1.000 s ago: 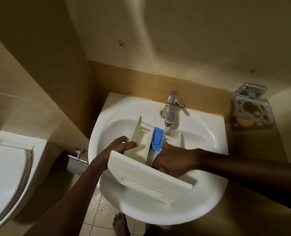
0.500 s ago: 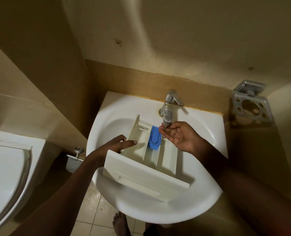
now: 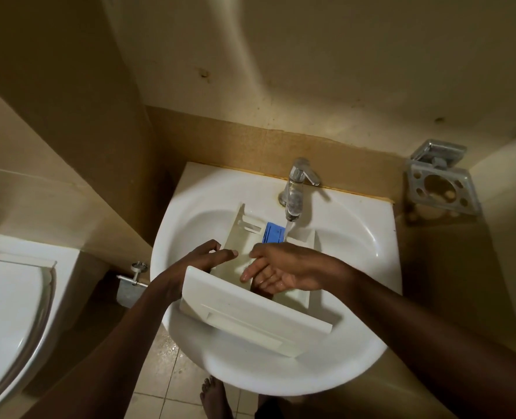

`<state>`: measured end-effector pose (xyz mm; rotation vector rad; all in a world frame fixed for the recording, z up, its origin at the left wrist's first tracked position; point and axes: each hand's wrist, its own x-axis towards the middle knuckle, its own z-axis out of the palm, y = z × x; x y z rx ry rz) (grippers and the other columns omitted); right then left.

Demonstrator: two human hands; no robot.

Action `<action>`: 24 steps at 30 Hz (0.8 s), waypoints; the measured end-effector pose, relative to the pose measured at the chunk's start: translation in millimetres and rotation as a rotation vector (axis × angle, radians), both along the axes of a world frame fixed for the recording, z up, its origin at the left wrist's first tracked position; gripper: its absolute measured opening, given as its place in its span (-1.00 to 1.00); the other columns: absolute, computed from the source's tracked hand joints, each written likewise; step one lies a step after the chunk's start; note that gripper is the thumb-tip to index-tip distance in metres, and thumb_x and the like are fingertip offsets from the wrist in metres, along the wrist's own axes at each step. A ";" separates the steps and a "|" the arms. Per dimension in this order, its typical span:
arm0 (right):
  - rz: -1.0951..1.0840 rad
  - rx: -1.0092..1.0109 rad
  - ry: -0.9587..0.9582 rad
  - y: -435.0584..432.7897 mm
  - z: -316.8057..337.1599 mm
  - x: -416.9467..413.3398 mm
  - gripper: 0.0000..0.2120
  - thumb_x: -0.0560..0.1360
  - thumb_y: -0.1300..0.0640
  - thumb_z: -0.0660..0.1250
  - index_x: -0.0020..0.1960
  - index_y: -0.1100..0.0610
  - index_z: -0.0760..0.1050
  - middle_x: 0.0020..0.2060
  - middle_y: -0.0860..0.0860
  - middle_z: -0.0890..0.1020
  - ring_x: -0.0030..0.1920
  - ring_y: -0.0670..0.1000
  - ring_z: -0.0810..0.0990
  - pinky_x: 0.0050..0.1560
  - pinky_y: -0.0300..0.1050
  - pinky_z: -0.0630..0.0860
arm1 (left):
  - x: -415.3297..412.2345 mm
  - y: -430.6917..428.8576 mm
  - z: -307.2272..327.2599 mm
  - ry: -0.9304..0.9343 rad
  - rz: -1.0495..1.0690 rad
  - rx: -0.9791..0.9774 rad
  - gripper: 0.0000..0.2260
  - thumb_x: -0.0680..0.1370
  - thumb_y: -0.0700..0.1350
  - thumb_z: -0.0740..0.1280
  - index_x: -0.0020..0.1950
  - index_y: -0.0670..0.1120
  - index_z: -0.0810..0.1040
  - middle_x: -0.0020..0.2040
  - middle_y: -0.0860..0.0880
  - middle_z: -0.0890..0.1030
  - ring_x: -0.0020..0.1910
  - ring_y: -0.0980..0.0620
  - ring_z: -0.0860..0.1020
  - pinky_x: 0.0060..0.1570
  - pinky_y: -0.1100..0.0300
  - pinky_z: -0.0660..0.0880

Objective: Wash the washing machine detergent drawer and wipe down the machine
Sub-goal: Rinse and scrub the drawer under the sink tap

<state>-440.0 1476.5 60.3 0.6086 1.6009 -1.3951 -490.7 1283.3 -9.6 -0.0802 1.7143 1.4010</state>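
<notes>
One boxy plastic drawer [image 3: 250,314] in glossy sink [image 3: 280,379].

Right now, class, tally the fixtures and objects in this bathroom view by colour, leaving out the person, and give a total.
White: 3 (sink, detergent drawer, toilet)
Blue: 1 (drawer insert)
Silver metal: 3 (tap, wall holder, wall valve)
Total: 7
</notes>
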 end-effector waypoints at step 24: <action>1.120 0.922 0.843 2.0 -19.3 31.7 -0.73 0.39 0.26 0.23 0.06 0.10 0.49 -0.13 0.04 0.61 -0.05 0.08 0.56 0.22 0.07 0.16 | 9.1 2.1 17.7 0.029 0.020 0.029 -0.41 0.33 0.08 0.45 0.27 -0.14 0.41 0.10 -0.16 0.66 0.04 -0.25 0.65 0.15 -0.18 0.54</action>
